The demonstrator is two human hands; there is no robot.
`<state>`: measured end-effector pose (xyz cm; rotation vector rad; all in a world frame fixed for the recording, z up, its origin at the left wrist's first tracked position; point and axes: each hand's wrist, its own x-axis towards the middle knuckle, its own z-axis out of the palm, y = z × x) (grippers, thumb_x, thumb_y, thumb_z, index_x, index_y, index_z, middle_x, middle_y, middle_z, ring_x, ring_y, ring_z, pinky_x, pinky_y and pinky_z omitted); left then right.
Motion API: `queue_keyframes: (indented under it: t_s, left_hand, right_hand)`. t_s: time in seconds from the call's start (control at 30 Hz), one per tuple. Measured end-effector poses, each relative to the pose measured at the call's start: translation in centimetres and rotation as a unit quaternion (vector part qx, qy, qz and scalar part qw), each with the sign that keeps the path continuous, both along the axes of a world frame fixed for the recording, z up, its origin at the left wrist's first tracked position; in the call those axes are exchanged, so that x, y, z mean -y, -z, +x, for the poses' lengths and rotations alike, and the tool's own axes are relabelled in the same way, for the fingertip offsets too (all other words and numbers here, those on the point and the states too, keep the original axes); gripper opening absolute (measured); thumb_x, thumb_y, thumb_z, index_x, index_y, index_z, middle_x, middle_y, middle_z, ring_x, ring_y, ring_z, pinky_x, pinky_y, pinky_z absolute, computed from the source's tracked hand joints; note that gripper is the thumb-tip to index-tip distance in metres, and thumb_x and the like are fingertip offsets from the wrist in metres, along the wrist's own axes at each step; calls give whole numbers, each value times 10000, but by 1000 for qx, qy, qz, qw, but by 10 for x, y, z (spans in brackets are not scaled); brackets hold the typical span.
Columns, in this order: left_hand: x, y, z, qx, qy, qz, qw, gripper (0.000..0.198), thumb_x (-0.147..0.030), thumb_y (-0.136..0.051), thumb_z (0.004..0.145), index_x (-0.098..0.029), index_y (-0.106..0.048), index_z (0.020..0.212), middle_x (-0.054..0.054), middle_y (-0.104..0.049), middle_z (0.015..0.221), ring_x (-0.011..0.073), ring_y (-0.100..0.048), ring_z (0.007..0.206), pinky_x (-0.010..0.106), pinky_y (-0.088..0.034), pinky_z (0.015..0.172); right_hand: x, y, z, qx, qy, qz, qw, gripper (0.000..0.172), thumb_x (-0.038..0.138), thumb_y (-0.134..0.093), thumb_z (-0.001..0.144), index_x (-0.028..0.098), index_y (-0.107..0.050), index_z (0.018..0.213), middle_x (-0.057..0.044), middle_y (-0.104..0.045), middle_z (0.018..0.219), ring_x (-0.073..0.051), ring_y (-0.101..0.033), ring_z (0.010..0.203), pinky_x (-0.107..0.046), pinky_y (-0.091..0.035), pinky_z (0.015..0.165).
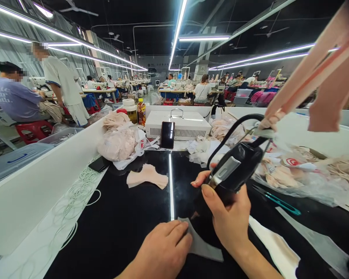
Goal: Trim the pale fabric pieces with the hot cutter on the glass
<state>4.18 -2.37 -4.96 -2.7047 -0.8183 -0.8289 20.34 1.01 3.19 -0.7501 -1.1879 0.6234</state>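
My right hand (pixel 229 217) is wrapped round a black hand-held tool (pixel 235 170) with a metal plate on its side and a thick black cable. Its upper end hangs from pink fabric strips (pixel 302 85); what kind of tool it is I cannot tell, and its lower end is hidden. Fingers close together, my left hand (pixel 165 248) presses a thin grey fabric piece (pixel 203 246) against the black work surface (pixel 110 232). Farther off lies a beige cut fabric piece (pixel 147 176). White fabric (pixel 275 244) rests beside my right forearm.
Teal tweezers (pixel 279 199) lie right. Bagged beige pieces (pixel 118 139) stand back left, near a phone (pixel 167 135) leaning against a white vented box (pixel 180 126). Pale cord (pixel 78 193) is heaped along the left wall (pixel 46 193). Other people work beyond.
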Motion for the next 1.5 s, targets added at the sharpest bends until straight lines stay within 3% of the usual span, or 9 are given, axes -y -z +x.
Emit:
queue_keyframes:
  t_s: [0.1,0.23,0.5,0.7,0.8,1.1,1.33,1.5]
  left_hand:
    - [1,-5,-2,-5,-2,-7,1000,259,-144,-405,1037,-132,-652,1115,71,-736,1204,206,-714,1073,313,-618,863]
    - [3,-11,-5,-44,7,-15,999,283,-131,-395,1038,-125,-649,1161,78,-717,1261,219,-701,1117,327,-614,880]
    - [0,-13,-1,-10,44,-8,999,206,-141,-474,1037,-142,-663,1119,37,-724,1205,219,-677,1096,370,-556,951]
    - [1,-26,12,-17,106,-29,994,239,-118,-437,1040,-150,-654,942,13,-660,832,168,-626,758,304,-511,705]
    - [3,-30,22,-21,114,-16,993,274,-104,-402,1032,-155,-647,920,6,-605,759,169,-562,684,307,-467,636]
    - [1,-14,48,4,95,12,995,274,-76,-421,1010,-170,-607,834,-8,-565,694,171,-525,644,311,-425,616]
    - [2,-16,53,-31,67,18,997,286,-31,-405,966,-172,-578,789,-4,-590,699,178,-546,605,321,-437,584]
    - [-1,-12,54,-25,69,9,997,263,-54,-440,967,-182,-577,783,-1,-627,700,186,-612,614,323,-458,574]
  right_hand:
    - [10,-5,17,39,14,-4,999,262,304,-797,883,272,-631,1084,-5,-707,916,-150,-655,685,-253,-556,573]
    - [27,-2,31,-22,0,-23,1000,336,337,-792,899,260,-596,1161,-8,-672,870,-159,-644,697,-268,-555,578]
    - [44,3,46,-20,-3,-8,1000,337,346,-762,927,270,-574,1197,-7,-651,862,-156,-634,690,-275,-562,591]
    - [52,6,49,-20,-6,-17,1000,346,377,-750,933,282,-565,1209,-2,-634,876,-156,-619,701,-290,-572,619]
    - [56,9,50,-12,-12,-16,1000,334,354,-729,950,289,-560,1230,-7,-635,894,-159,-628,721,-307,-586,659]
    - [60,9,45,-10,22,-1,1000,275,284,-729,929,297,-584,1162,-2,-647,860,-146,-635,652,-260,-592,612]
    - [59,6,46,17,22,-7,1000,255,209,-703,907,305,-572,1104,10,-651,855,-154,-646,660,-280,-598,630]
    - [59,9,46,24,18,-22,999,327,233,-699,913,311,-514,1171,15,-629,848,-159,-616,637,-305,-576,608]
